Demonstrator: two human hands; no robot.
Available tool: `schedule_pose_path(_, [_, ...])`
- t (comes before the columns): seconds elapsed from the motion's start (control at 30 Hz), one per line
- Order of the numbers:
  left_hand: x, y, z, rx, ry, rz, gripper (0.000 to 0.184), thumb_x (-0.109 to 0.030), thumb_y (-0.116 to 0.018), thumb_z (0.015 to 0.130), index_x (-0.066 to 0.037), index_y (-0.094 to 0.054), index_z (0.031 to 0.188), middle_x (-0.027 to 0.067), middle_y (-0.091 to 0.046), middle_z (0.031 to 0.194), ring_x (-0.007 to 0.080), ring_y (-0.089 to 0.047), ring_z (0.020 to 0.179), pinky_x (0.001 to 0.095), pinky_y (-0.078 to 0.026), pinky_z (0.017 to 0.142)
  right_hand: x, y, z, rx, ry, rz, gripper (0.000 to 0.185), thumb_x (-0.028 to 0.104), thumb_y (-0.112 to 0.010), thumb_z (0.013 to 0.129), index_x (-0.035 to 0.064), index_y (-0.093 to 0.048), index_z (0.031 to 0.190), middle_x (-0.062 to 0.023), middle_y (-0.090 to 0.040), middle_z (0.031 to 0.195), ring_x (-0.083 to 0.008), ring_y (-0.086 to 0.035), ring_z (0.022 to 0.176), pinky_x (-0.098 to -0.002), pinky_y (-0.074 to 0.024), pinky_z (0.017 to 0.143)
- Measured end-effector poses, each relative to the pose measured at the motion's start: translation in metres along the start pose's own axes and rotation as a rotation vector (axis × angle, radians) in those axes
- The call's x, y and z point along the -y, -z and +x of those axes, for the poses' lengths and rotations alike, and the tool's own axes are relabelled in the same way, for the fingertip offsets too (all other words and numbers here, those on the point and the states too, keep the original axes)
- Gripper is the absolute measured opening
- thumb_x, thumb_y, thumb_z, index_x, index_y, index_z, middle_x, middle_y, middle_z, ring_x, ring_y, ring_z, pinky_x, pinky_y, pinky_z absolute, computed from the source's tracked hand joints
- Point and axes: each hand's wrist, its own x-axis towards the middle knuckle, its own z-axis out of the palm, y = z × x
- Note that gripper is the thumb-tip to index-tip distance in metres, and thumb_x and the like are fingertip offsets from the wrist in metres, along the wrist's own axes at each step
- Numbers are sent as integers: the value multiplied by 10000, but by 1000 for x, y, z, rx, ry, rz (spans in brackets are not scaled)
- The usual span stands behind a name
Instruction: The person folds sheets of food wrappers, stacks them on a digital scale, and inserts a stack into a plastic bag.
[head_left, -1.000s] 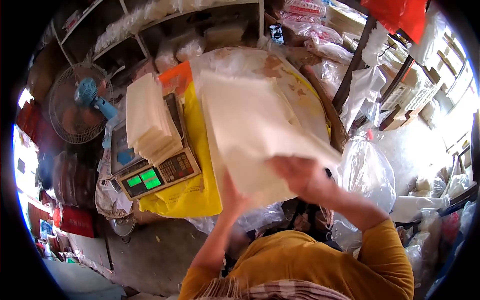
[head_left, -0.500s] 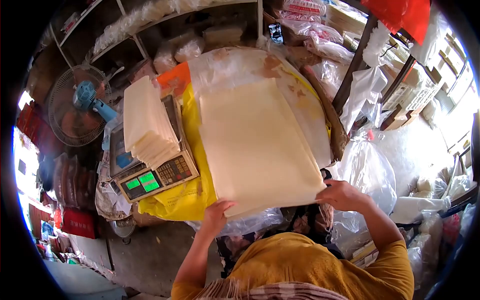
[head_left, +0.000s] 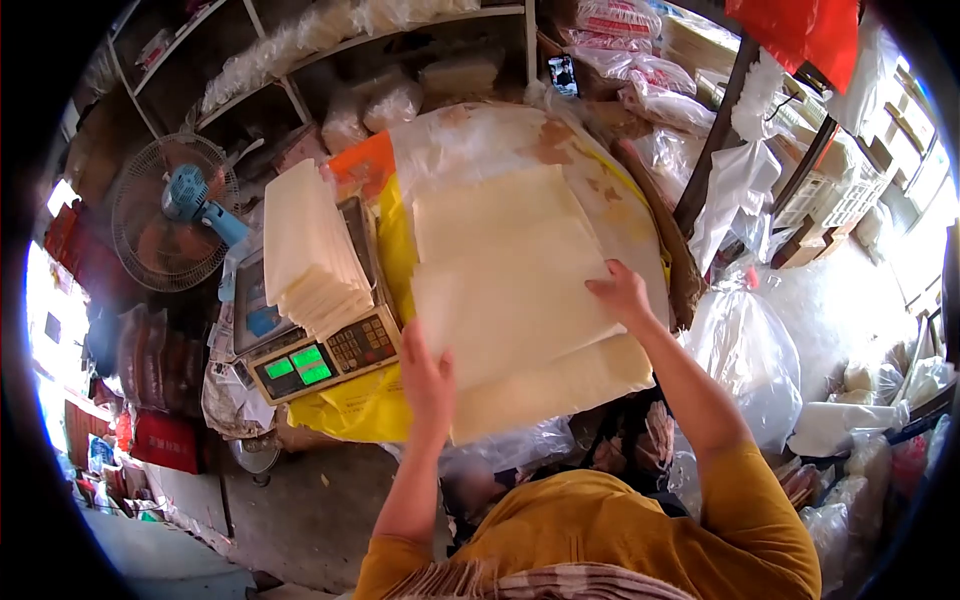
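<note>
A large, thin cream-coloured sheet point(head_left: 510, 310) lies on a stack of similar sheets point(head_left: 570, 385), its near part now folded away from my body. At the fold's right side, my right hand point(head_left: 625, 298) is closed, thumb and fingers pinching the sheet's edge. Along the left edge, my left hand point(head_left: 428, 385) is open, fingers pointing away from me and thumb apart, beside or touching the sheet. What exactly the sheets are made of I cannot tell. To the left, a pile of folded cream sheets point(head_left: 312, 240) rests on a digital scale point(head_left: 368, 345) with lit green displays.
Under the sheets are yellow plastic point(head_left: 350, 410) and a stained white cover point(head_left: 490, 135). A blue fan point(head_left: 188, 192) stands left. A phone point(head_left: 562, 75) is propped at the back. On the right sits a big clear plastic bag point(head_left: 745, 350); shelves point(head_left: 390, 38) hold bagged goods.
Both hands have moved away from my body from the sheet's near corners. The near part of the top sheet is folded over, and the left hand's fingers have opened.
</note>
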Motion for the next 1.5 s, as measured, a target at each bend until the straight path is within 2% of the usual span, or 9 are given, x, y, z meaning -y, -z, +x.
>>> schedule_pose_path(0.17, [-13, -16, -16, 457, -266, 357, 606, -385, -634, 833, -19, -466, 1286, 182, -468, 1322, 363, -399, 1255, 499, -280, 1056, 4, -17, 4, 28, 15, -236, 515, 247, -682, 777, 40, -512, 1217, -204, -630, 993, -367, -607, 927, -421, -488, 782])
schedule_pose_path(0.4, [3, -25, -24, 425, -327, 365, 608, -414, -593, 840, -15, -466, 1281, 195, -351, 1403, 389, -329, 1292, 527, -226, 1072, 30, -20, -50, -17, 570, -552, 524, 211, -560, 880, 97, -384, 1360, -185, -302, 1448, -386, -306, 1317, -496, -287, 1060])
schedule_pose_path(0.77, [-19, 35, -1, 614, -265, 283, 440, -44, -659, 687, -53, -574, 1119, 107, -634, 1061, 311, -599, 965, 426, -471, 816, 79, -41, -97, 357, 730, -297, 484, 147, -554, 867, 81, -426, 1328, -158, -445, 1343, -331, -408, 1262, -550, -305, 1025])
schedule_pose_path(0.87, [-47, 44, 8, 143, -429, 75, 453, 0, -680, 676, -26, -574, 1115, 143, -619, 1075, 350, -587, 976, 425, -476, 830, 114, -39, -99, 310, 845, -372, 531, 94, -611, 779, 77, -473, 1291, -123, -518, 1274, -293, -486, 1201, -503, -364, 998])
schedule_pose_path(1.03, [30, 32, -5, -49, 316, -426, 780, -166, -665, 840, -27, -162, 1420, 145, -374, 1392, 242, -404, 1267, 367, -361, 1015, 128, 15, -103, 134, 1348, -179, 404, 61, -619, 684, 69, -627, 1087, -91, -607, 1153, -267, -527, 1158, -432, -413, 979])
schedule_pose_path(1.17, [32, 23, -38, -27, -209, -93, 553, -192, -666, 843, 6, -396, 1283, 171, -459, 1326, 233, -443, 1240, 392, -342, 1030, 38, 7, -104, 480, 996, -68, 498, -54, -568, 636, 71, -627, 1114, -100, -597, 1193, -298, -497, 1193, -409, -401, 1007])
schedule_pose_path(1.27, [48, 38, -42, 589, -574, -66, 457, -160, -722, 775, 27, -552, 1156, 207, -497, 1288, 246, -485, 1205, 395, -373, 993, -14, 7, -100, 671, 697, 175, 508, -102, -527, 658, 79, -628, 1121, -117, -623, 1151, -317, -534, 1137, -369, -439, 949])
schedule_pose_path(1.37, [56, 19, -49, 494, 539, -510, 549, -173, -733, 753, 18, -509, 1217, 188, -500, 1282, 305, -487, 1192, 415, -379, 981, -25, -7, -82, 475, 150, 122, 244, 122, -576, 823, 26, -614, 1045, -196, -644, 950, -340, -610, 893, -389, -475, 781])
schedule_pose_path(1.5, [-2, 7, -5, 119, -46, 149, 673, -335, -707, 785, -42, -423, 1320, 160, -442, 1319, 326, -394, 1267, 476, -318, 1039, -9, -23, -56, 276, 13, -30, 312, 268, -604, 852, -6, -583, 1000, -240, -618, 822, -369, -610, 778, -418, -473, 711])
